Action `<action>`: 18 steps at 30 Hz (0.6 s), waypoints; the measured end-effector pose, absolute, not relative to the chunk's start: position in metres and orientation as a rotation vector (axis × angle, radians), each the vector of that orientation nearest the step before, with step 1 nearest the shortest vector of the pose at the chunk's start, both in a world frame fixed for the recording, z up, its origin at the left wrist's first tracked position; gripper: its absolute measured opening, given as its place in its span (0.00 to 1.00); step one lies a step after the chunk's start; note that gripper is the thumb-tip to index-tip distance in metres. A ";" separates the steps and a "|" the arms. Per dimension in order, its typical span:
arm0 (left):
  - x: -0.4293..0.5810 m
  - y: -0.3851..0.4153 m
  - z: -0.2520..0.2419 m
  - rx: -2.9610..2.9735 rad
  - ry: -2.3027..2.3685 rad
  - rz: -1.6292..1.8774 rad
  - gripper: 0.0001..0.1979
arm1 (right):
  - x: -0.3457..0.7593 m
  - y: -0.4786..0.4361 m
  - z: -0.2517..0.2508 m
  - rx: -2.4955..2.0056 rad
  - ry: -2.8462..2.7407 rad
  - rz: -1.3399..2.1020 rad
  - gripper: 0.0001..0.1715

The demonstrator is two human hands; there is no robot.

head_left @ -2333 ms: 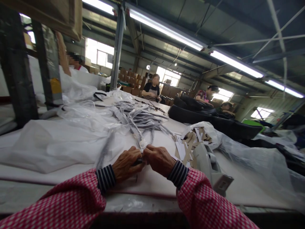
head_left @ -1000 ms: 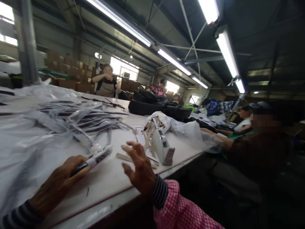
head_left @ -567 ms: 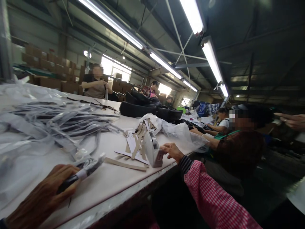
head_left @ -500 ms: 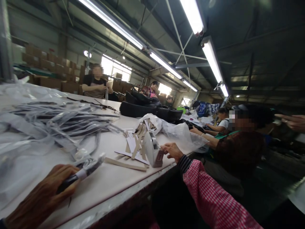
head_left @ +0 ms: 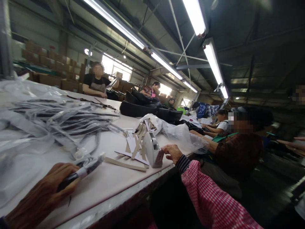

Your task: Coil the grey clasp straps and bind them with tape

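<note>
One bag point(head_left: 176, 129) spills strips point(head_left: 135, 149); left hand point(head_left: 51, 184) grips a bundle point(head_left: 90, 167), right hand point(head_left: 174, 153) at dispenser point(head_left: 150, 150), hold unclear.

One head-worn camera looks forward and down over the nearby table point(head_left: 109, 184).

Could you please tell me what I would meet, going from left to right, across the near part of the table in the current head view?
Left hand → end of the bundle it grips → long beige strip → tape dispenser → right hand.
</note>
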State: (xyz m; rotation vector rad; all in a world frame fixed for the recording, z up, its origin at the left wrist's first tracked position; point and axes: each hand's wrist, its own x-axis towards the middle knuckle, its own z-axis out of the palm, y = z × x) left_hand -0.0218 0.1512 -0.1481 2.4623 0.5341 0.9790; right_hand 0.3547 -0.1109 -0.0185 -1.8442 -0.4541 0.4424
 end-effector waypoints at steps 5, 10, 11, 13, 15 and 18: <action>-0.023 0.152 -0.147 2.439 0.518 1.063 0.08 | 0.345 -0.116 -0.022 -1.627 -0.438 0.349 0.10; -0.025 0.154 -0.146 2.423 0.565 1.074 0.06 | 0.325 -0.133 -0.042 -1.528 -0.432 0.348 0.19; -0.025 0.154 -0.146 2.413 0.577 1.085 0.07 | 0.322 -0.134 -0.048 -1.533 -0.435 0.356 0.20; -0.025 0.152 -0.144 2.392 0.599 1.113 0.08 | 0.320 -0.134 -0.058 -1.553 -0.454 0.354 0.23; -0.025 0.149 -0.141 2.369 0.623 1.135 0.09 | 0.322 -0.132 -0.067 -1.590 -0.494 0.315 0.24; -0.024 0.144 -0.134 2.337 0.665 1.127 0.11 | 0.331 -0.132 -0.075 -1.701 -0.582 0.198 0.21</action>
